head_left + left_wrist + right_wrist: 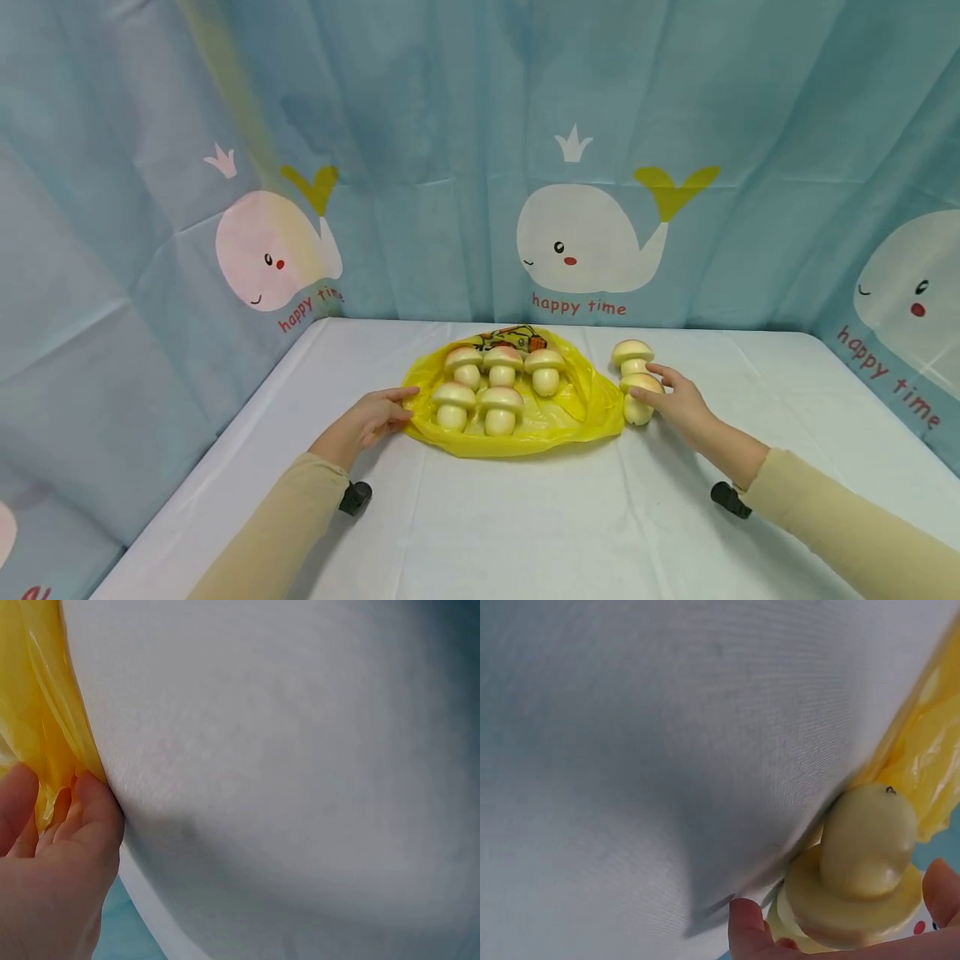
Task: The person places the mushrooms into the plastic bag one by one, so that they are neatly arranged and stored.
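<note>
Several toy mushrooms [501,410] with pale yellow, pink-tinged caps sit on a spread yellow plastic bag [555,425]. My left hand [375,415] is at the bag's left edge; in the left wrist view the plastic [45,712] runs down between thumb and fingers, which pinch it. Just off the bag's right edge stand two more mushrooms, the farther one [632,351] behind the nearer [638,410]. My right hand [678,402] straddles the nearer mushroom. In the right wrist view, thumb and finger are spread on either side of that mushroom's cap [847,907].
A white cloth covers the table [465,517]. Behind it hangs a blue curtain [450,250] printed with whales. Dark camera mounts [356,498] show at both wrists, beside the beige sleeves [281,517]. A dark and orange print [513,338] marks the bag's far side.
</note>
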`<control>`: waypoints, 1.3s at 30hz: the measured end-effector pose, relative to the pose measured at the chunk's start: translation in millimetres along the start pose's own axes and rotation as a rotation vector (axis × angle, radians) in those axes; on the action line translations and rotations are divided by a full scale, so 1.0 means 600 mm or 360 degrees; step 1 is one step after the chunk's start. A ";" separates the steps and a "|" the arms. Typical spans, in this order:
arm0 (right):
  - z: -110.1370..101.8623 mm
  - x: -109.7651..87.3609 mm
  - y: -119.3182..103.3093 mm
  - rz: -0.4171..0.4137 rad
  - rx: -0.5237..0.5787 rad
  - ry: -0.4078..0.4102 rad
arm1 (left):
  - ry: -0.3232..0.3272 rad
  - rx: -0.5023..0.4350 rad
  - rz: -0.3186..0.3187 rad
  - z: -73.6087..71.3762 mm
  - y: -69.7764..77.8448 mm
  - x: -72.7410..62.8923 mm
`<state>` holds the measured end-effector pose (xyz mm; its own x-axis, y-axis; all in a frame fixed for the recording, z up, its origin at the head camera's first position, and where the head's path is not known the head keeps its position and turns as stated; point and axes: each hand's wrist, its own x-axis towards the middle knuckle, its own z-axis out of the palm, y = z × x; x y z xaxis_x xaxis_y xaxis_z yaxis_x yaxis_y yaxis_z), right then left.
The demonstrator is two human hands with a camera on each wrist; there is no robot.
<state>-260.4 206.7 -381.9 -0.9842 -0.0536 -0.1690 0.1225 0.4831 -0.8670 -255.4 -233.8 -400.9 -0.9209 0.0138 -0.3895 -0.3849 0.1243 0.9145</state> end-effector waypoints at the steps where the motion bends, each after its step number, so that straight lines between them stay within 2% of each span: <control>1: 0.000 0.002 0.001 0.0005 -0.0004 0.0005 | -0.0006 0.0001 0.0003 0.000 0.000 0.001; 24: -0.005 0.019 0.003 0.0162 -0.0038 -0.0010 | 0.0012 -0.0002 -0.0015 0.000 -0.002 0.003; 31: -0.010 0.013 0.000 0.0204 0.0002 -0.0010 | -0.0007 -0.0010 -0.0003 0.001 -0.001 0.001; 39: -0.022 -0.001 -0.011 0.0194 0.0039 -0.0094 | -0.0008 -0.0021 0.0010 0.000 0.001 -0.001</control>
<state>-262.1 214.8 -369.7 -0.9526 -0.0475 -0.3004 0.2445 0.4677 -0.8494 -255.1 -233.9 -400.2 -0.9230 0.0194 -0.3844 -0.3801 0.1112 0.9182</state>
